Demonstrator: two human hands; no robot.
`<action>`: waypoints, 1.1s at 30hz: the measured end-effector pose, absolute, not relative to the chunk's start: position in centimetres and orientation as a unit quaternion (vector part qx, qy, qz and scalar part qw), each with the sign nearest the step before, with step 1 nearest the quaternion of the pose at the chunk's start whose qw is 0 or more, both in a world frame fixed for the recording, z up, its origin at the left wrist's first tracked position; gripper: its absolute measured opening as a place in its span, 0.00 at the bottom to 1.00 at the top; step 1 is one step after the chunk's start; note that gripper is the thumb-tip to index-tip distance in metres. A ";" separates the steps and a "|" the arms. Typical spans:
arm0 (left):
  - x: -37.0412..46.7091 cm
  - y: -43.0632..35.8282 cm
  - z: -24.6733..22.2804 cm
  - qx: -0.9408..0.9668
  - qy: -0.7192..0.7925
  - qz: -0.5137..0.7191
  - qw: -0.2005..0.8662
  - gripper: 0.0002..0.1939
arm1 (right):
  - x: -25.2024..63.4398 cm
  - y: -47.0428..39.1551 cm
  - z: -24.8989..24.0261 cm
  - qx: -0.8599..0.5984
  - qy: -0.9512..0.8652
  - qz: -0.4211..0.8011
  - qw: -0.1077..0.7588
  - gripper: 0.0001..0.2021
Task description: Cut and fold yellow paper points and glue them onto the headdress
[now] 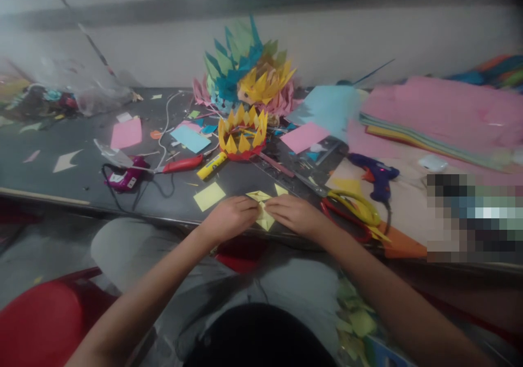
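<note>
A small folded piece of pale yellow paper [266, 221] lies at the front edge of the dark table [163, 205]. My left hand [236, 218] grips its left side with the fingers pressed together. From the right, my right hand [295, 213] pinches the same piece. The fingertips cover part of the folds. A flat yellow sheet [209, 196] lies just left of my left hand, and a small yellow scrap [281, 189] sits behind my right fingers. Beyond them stands a ring of yellow and orange folded points [242, 134] with a red base.
Yellow-handled scissors [354, 205] and a blue glue gun [378, 173] lie right. A yellow tube [211, 166], a red cutter [183, 164] and a purple power socket [126, 177] are left. Behind stand colourful paper spikes [241, 56]; pink sheets [441, 111] are stacked at right.
</note>
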State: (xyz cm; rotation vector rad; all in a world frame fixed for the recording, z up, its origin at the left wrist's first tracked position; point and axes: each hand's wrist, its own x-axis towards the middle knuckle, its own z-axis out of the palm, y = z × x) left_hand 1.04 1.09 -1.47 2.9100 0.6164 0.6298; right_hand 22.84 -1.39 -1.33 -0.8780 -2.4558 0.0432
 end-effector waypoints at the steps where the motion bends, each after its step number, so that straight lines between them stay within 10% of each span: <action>1: 1.0 1.1 -1.5 0.956 0.200 0.210 0.050 0.10 | 22.9 -1.4 -1.4 -0.323 -0.908 0.016 0.265 0.17; 23: 1.2 1.0 -1.1 0.963 0.183 0.191 0.049 0.11 | 23.1 -1.3 -1.7 -0.312 -0.917 0.042 0.245 0.16; 33: 1.7 -0.1 0.3 0.961 0.237 0.131 0.057 0.15 | 22.4 -0.9 1.3 -0.312 -0.942 0.073 0.104 0.14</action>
